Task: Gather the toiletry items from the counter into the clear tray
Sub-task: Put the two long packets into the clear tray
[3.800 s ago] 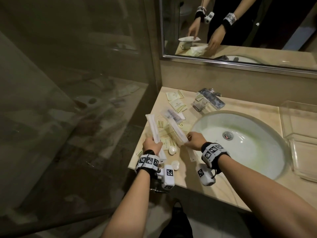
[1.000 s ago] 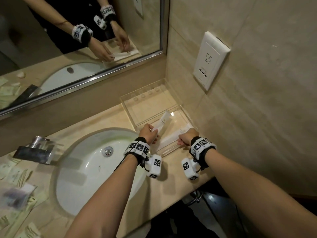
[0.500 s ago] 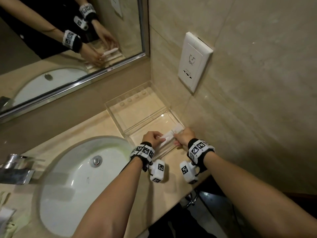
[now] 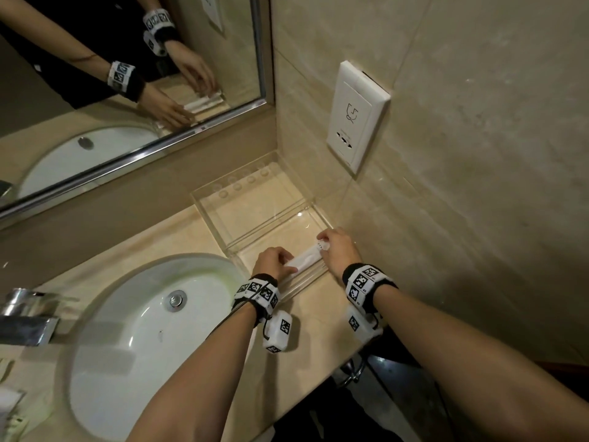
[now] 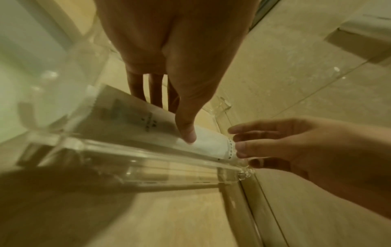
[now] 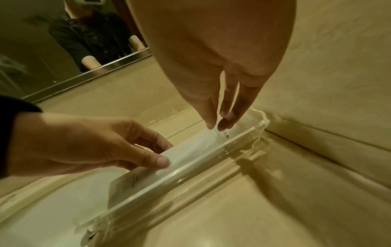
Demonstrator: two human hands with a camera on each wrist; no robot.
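Note:
The clear tray (image 4: 261,212) stands on the counter to the right of the sink, against the tiled wall. Long white toiletry packets (image 4: 306,259) lie pressed together in its front compartment, along the front wall. My left hand (image 4: 274,261) holds their left part, thumb on top (image 5: 188,135) and fingers behind. My right hand (image 4: 337,247) pinches their right end between thumb and fingertips (image 6: 215,127). In the wrist views the packets (image 5: 148,123) (image 6: 190,148) show through the tray's front wall (image 5: 148,158) (image 6: 211,158). The tray's back compartment holds nothing.
A white oval sink (image 4: 143,330) fills the counter to the left, with a chrome faucet (image 4: 25,320) at its far left. More packets (image 4: 9,406) lie at the left edge. A wall socket (image 4: 357,116) sits above the tray. A mirror (image 4: 127,74) runs behind.
My hands carried the packets from the counter left of the sink over to the tray. In the last second they brought the two packets together along the tray's front wall.

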